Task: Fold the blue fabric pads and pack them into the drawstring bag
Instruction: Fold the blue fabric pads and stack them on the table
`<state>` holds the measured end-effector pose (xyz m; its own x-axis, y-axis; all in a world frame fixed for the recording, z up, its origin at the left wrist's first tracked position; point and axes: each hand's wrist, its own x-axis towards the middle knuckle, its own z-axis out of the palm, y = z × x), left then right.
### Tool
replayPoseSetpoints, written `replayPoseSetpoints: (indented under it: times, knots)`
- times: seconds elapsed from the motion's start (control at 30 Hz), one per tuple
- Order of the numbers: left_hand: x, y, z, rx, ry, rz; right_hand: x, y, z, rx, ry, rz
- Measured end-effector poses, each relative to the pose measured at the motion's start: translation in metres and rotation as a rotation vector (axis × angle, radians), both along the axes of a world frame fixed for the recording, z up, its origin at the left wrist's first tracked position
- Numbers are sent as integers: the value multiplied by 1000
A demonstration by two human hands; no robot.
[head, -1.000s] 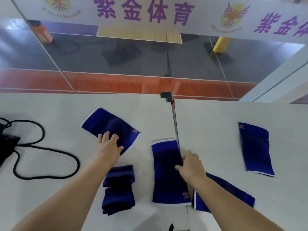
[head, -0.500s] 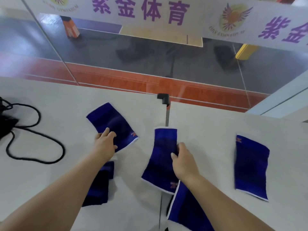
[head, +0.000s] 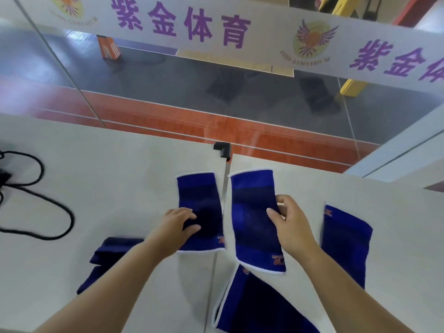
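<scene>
Two blue fabric pads with white trim are held up side by side over the seam between two white tables. My left hand [head: 179,224] grips the left pad [head: 200,195] at its lower left edge. My right hand [head: 289,223] pinches the right pad [head: 252,212] at its right edge. A third pad [head: 346,241] lies flat to the right. Another pad [head: 254,306] lies near the front edge under my right arm. A folded pad stack [head: 105,258] rests under my left forearm. The black drawstring bag [head: 3,177] shows only at the far left edge.
The bag's black cord [head: 57,212] loops across the left table [head: 108,176]. A black corner bracket [head: 222,149] sits at the seam's far end. A glass barrier with a white banner [head: 216,32] stands just beyond the tables.
Both hands have lifted their pads off the table and brought them together upright at the seam. The left pad moved right from its slanted spot. The view shifted, pushing the bag leftward.
</scene>
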<state>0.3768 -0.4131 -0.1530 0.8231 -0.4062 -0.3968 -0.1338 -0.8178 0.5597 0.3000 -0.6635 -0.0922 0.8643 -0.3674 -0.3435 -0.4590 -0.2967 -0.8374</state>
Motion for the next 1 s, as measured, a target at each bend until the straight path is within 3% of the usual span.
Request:
replayPoseSetpoints:
  times: [0.07,0.17,0.23,0.5,0.8,1.0]
  knots:
    - [-2,-6,13,-153,73,76,7,11,3,138,23,5]
    - [-1,-12,28,-496,372,195,23,36,2,271,31,5]
    - [5,-11,31,-565,437,280,34,52,-4,286,41,13]
    - [47,12,7,-449,369,411,77,82,-41,61,107,95]
    - [51,7,-14,-279,404,353,93,86,-72,-205,253,187]
    - [53,4,-15,-215,478,376,94,79,-71,-218,297,279]
